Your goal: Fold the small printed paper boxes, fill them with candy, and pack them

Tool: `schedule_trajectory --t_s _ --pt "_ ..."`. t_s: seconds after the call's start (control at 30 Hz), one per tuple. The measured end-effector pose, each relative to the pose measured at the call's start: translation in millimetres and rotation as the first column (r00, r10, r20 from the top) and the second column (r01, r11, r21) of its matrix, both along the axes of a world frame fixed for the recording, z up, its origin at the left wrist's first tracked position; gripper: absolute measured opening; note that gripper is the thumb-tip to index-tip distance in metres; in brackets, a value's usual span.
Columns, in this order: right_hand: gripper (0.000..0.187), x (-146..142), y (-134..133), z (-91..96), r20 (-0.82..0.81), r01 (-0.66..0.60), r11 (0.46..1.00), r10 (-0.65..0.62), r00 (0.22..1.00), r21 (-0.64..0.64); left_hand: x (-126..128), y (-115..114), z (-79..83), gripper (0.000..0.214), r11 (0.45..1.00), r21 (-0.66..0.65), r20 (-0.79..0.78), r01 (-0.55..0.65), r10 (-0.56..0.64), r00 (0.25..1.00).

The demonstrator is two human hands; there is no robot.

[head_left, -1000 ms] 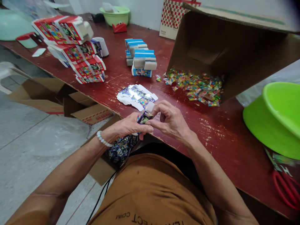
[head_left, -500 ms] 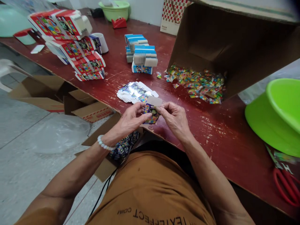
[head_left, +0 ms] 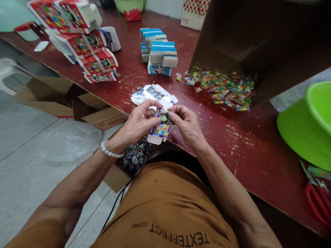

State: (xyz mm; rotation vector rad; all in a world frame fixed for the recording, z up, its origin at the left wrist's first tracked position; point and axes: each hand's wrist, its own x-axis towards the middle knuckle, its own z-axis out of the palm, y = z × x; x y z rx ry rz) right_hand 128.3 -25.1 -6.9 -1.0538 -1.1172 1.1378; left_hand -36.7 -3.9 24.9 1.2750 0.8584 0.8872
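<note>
Between my two hands is a small purple printed candy box (head_left: 162,127), its white flap hanging out at the lower end. My left hand (head_left: 141,122), with a beaded bracelet on the wrist, grips the box's left side between thumb and fingers. At the upper right corner my right hand (head_left: 184,124) pinches the box near its top edge. Just beyond lies a pile of flat unfolded boxes (head_left: 152,93) on the red table (head_left: 219,137). Below my left hand, a carton holds many small dark printed packs (head_left: 137,153).
Wrapped candies (head_left: 224,88) spill from a large tipped carton (head_left: 232,38) at right. Bundled red boxes (head_left: 95,58) and blue-topped bundles (head_left: 162,53) are stacked farther back. A green basin (head_left: 305,127) and red-handled scissors (head_left: 318,203) are at far right. Opened cartons (head_left: 51,100) lie on the floor.
The box between my hands has turned so its printed face and a white lower flap show. My right hand has shifted slightly left and the camera view has moved a little.
</note>
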Motion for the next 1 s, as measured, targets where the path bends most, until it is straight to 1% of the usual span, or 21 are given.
schedule_trajectory --t_s 0.1,0.2,0.33,0.4,0.47,0.53,0.57,0.63,0.67,0.7,0.77,0.83,0.87,0.9,0.93,1.0 --pt "0.028 9 0 -0.5 0.023 -0.069 0.996 0.07 0.997 -0.06 -2 3 -3.3 0.032 0.998 -0.054 0.035 0.024 -0.022 0.999" --pt "0.031 13 -1 -1.5 0.034 -0.108 0.991 0.11 0.993 -0.075 -2 3 -5.7 0.032 0.993 -0.118 0.046 0.014 -0.008 0.999" --pt "0.03 9 -6 -0.1 0.008 -0.129 0.987 0.131 0.991 -0.096 1 0 -4.4 0.031 0.992 -0.124 0.028 -0.024 0.027 0.999" --pt "0.03 7 -8 1.3 -0.028 -0.091 0.991 0.088 0.996 -0.097 3 -2 -2.8 0.031 0.993 -0.119 0.022 -0.015 0.018 1.0" --pt "0.031 6 -10 2.4 -0.035 0.012 0.997 -0.015 0.999 -0.078 6 -2 -0.8 0.03 0.992 -0.124 0.013 -0.007 0.009 1.0" --pt "0.026 10 -9 3.6 0.029 0.089 0.995 -0.088 0.996 -0.034 8 -1 1.7 0.03 0.991 -0.133 0.002 -0.011 0.011 1.0" --pt "0.024 13 -7 4.2 0.079 0.088 0.996 -0.087 0.993 -0.012 9 1 3.1 0.029 0.991 -0.134 -0.002 -0.014 0.014 1.0" --pt "0.025 19 -4 5.5 0.163 0.035 0.999 -0.034 0.986 -0.004 10 3 5.2 0.028 0.992 -0.124 -0.009 -0.012 0.011 1.0" --pt "0.027 23 -1 6.0 0.169 0.002 1.0 0.002 0.986 -0.024 11 4 5.8 0.028 0.993 -0.118 -0.011 -0.006 0.004 1.0" --pt "0.028 25 1 6.3 0.141 -0.021 0.998 0.029 0.99 -0.056 12 5 5.9 0.027 0.993 -0.114 -0.016 0.004 -0.006 1.0" --pt "0.028 29 6 6.8 0.023 -0.036 0.992 0.039 0.999 -0.122 13 5 5.2 0.026 0.994 -0.102 -0.028 0.028 -0.031 0.999" --pt "0.036 31 9 7.3 -0.094 -0.067 0.984 0.052 0.994 -0.165 14 4 4.1 0.023 0.995 -0.085 -0.026 0.054 -0.057 0.998" --pt "0.041 31 9 7.6 -0.124 -0.095 0.981 0.075 0.989 -0.17 14 2 3.4 0.022 0.995 -0.072 -0.026 0.069 -0.071 0.997" --pt "0.04 31 8 8.0 -0.126 -0.122 0.979 0.102 0.987 -0.164 15 0 2.7 0.02 0.996 -0.054 -0.028 0.076 -0.078 0.997" --pt "0.034 31 7 8.1 -0.1 -0.14 0.979 0.126 0.987 -0.15 15 -1 1.8 0.021 0.997 -0.038 -0.027 0.07 -0.072 0.997" --pt "0.02 31 2 7.3 -0.02 -0.117 0.988 0.116 0.993 -0.1 16 -5 -0.6 0.03 0.999 -0.049 -0.001 0.016 -0.016 1.0"
